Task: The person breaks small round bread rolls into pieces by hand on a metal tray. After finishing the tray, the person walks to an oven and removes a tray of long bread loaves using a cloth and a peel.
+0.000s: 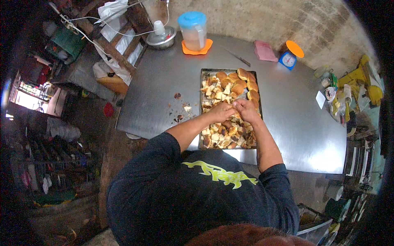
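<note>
Before me a dark-rimmed baking tray (200, 92) lies on the metal table. Whole browned bread buns (243, 73) fill its far right part, and torn bread pieces (221, 136) cover the left and near parts. My left hand (222, 112) and my right hand (247, 111) meet above the tray's middle, fingertips almost touching. Both have their fingers closed on a piece of bread, which they mostly hide.
Crumbs and dark crust bits (178, 117) lie left of the tray. Behind it are a knife (238, 57), a blue-lidded pitcher (194, 32), a lidded metal bowl (161, 38), a pink cloth (264, 51) and a blue kitchen scale (288, 60). Clutter crowds the right edge.
</note>
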Tool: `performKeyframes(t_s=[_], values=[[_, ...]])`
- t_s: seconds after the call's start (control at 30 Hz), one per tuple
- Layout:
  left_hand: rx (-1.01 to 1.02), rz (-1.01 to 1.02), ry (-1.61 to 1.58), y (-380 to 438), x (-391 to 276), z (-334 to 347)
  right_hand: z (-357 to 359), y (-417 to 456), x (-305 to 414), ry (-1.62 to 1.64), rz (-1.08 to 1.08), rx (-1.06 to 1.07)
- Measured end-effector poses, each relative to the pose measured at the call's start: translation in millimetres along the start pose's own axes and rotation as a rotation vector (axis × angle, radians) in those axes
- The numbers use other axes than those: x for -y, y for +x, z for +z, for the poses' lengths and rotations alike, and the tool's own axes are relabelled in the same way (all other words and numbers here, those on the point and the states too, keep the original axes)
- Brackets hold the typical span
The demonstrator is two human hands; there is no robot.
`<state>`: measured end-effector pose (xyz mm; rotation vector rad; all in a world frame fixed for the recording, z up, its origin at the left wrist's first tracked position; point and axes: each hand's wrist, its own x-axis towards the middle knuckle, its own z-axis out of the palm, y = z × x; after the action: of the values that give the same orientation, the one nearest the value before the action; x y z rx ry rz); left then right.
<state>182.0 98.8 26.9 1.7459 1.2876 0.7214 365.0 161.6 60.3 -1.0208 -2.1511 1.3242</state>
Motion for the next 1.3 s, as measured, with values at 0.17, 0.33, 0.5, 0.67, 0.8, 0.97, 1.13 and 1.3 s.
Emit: performKeyframes(t_s=[0.17, 0.33, 0.5, 0.67, 0.8, 0.97, 1.13, 1.3], values=[[0.082, -0.058, 0.178, -4, -18, -15, -20, -7, 1, -0.416, 0.193, -0.201], [-0.087, -0.194, 0.359, -6, -22, -19, -14, 1, -4, -0.168, 0.071, -0.321], [0.019, -0.145, 0.293, 4, -21, -19, 22, -2, -10, 0.181, 0.119, -0.318], [0.181, -0.118, 0.173, -7, -37, -24, 4, -14, 18, -0.062, 0.199, -0.101], [-0.073, 0.142, 0.238, -8, -32, -10, 2, -18, 26, 0.231, 0.300, -0.179], [-0.304, 0.081, 0.266, -11, -38, 3, 21, -5, 15, 0.747, 0.489, -0.360], [-0.437, 0.207, 0.215, -23, -48, 5, 14, -2, -65, 0.470, 0.380, -0.716], [-0.253, -0.068, 0.194, -9, 14, 5, 0, -8, -8, -0.495, 0.038, -0.544]])
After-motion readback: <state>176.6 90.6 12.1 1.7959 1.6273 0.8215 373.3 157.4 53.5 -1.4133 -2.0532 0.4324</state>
